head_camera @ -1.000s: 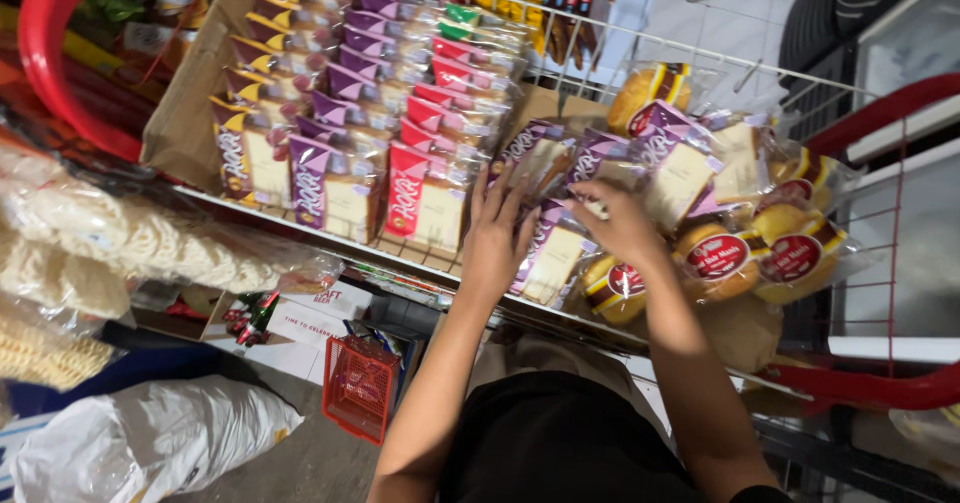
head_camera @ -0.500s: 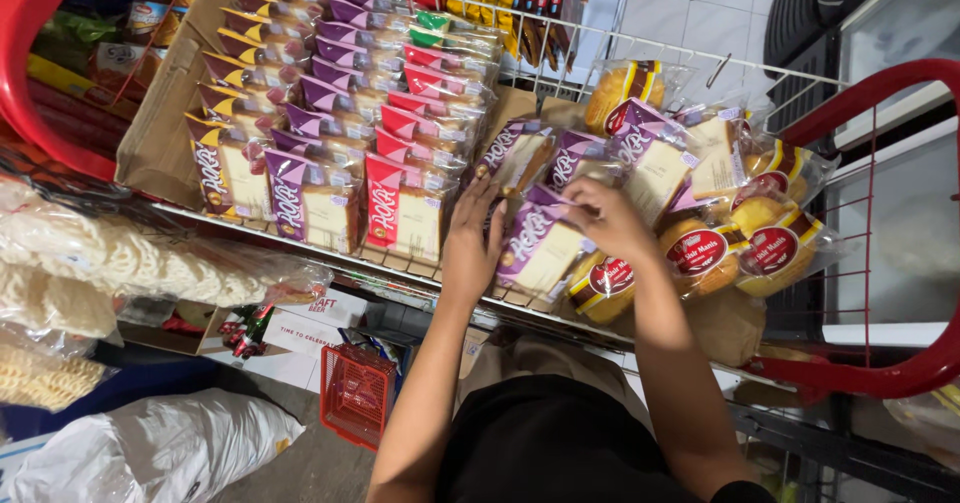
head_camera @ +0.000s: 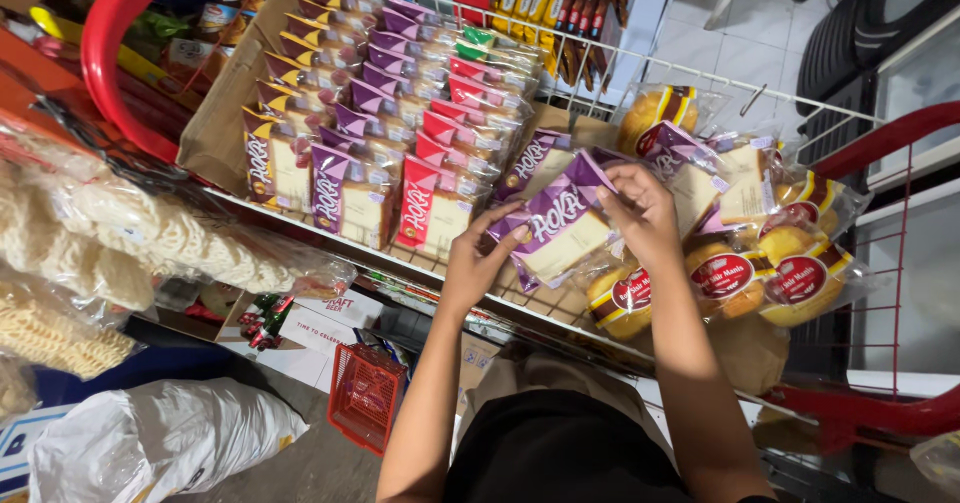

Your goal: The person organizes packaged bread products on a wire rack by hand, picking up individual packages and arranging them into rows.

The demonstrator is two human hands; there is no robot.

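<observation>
Both my hands hold a purple bread packet (head_camera: 558, 231) above the white wire shelf (head_camera: 300, 225). My left hand (head_camera: 472, 263) grips its lower left corner, my right hand (head_camera: 640, 211) its upper right end. The packet is tilted, with a slice of white bread showing through its clear part. To its left stand rows of similar packets in brown, purple and red (head_camera: 360, 153), upright in a cardboard tray. To the right lie round buns in clear bags with red labels (head_camera: 760, 273).
Red metal rack tubes (head_camera: 110, 53) frame the shelf on both sides. Bags of pale crackers (head_camera: 130, 243) hang at the left. Below sit a small red basket (head_camera: 365, 395), a white sack (head_camera: 150, 443) and cardboard boxes. Snack packets fill the upper shelf.
My hands have lifted one purple packet out from the pile and now hold it between them. The view has shifted slightly closer to the shelf.
</observation>
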